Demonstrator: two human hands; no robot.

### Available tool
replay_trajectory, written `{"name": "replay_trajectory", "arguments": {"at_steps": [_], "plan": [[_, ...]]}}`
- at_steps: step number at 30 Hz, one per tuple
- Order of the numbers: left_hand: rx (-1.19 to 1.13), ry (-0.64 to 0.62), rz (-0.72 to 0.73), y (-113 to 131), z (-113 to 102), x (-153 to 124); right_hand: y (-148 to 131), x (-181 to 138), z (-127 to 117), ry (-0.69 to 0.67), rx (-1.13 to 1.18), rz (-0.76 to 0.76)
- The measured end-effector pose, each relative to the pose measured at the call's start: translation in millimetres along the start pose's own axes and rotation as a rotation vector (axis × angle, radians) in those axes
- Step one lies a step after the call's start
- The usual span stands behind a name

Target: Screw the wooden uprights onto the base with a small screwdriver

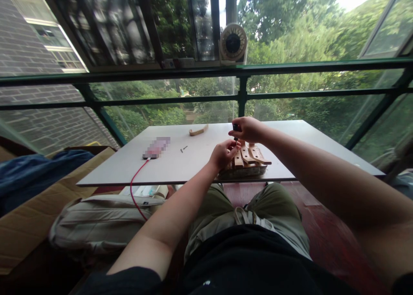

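My right hand (250, 129) is closed around the black handle of a screwdriver (236, 127), held upright with its shaft pointing down. Just below, my left hand (223, 154) has its fingertips pinched together by the screwdriver's lower end; what sits between them is hidden. Several curved wooden hooks (248, 156) with dark holes lie side by side on a brownish block (250, 171), at the table's near edge. My left hand rests against the leftmost of these pieces. Another curved wooden hook (198, 131) lies apart near the far edge. A couple of small screws (183, 149) lie left of my hands.
The white table (180, 170) stands against a green railing (206, 99). A blurred-out phone-like object (157, 148) with a red cable (132, 185) lies on its left. A round fan (233, 44) stands beyond. Below left are a pale bag (103, 222) and a cardboard box (35, 200).
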State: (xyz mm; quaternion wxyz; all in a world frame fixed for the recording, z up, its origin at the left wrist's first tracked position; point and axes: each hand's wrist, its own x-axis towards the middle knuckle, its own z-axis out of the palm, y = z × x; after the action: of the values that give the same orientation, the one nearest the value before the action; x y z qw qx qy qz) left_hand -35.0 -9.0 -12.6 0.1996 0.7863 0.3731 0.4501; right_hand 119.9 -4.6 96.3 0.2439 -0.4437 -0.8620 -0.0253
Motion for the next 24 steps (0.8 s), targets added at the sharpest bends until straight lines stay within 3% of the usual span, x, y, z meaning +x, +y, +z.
{"name": "replay_trajectory", "arguments": {"at_steps": [13,19,24], "plan": [[0.046,0.128,0.015,-6.0,0.7,0.8,4.4,-6.0,5.1,-0.021,0.013,0.012],[-0.012,0.082,0.021,-11.1,2.4,0.4,0.2,-6.9,-2.3,0.02,0.162,-0.052],[0.0,0.069,0.016,-8.9,1.8,-0.1,-2.8,-3.3,-5.5,-0.003,0.141,-0.06]]}}
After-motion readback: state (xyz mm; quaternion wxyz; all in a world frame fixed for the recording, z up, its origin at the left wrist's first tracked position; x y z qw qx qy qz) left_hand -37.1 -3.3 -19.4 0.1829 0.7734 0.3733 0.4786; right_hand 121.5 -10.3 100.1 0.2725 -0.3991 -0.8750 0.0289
